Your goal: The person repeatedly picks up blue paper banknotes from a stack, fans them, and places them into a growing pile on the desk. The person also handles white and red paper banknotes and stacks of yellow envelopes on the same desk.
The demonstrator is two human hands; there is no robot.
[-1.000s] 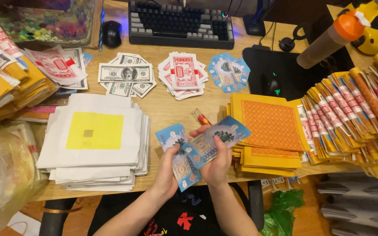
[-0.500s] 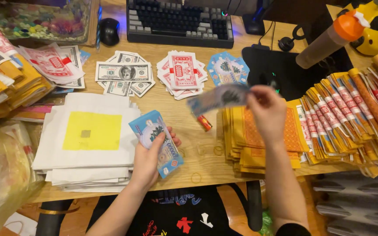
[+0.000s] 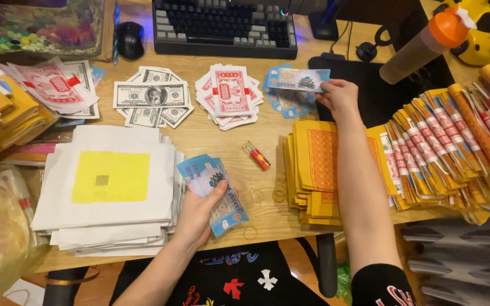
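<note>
Left hand [image 3: 199, 212] grips a fanned stack of blue paper notes [image 3: 214, 190] near the tabletop's front edge. Right hand [image 3: 338, 96] pinches one blue note [image 3: 301, 79] over the blue pile [image 3: 282, 99]. Loose release would likely scatter that pile.

Blue patterned notes [image 3: 214, 192]; a pale blue note [image 3: 299, 80]; white sheets with a yellow square [image 3: 110, 177]; orange-printed yellow papers [image 3: 320, 164]; a red lighter [image 3: 256, 156].

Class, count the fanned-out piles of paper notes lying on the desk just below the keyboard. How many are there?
3. The grey banknote pile lies on the left, the red-and-white pile in the middle, and the blue pile on the right, partly hidden under the note in the right hand.
</note>
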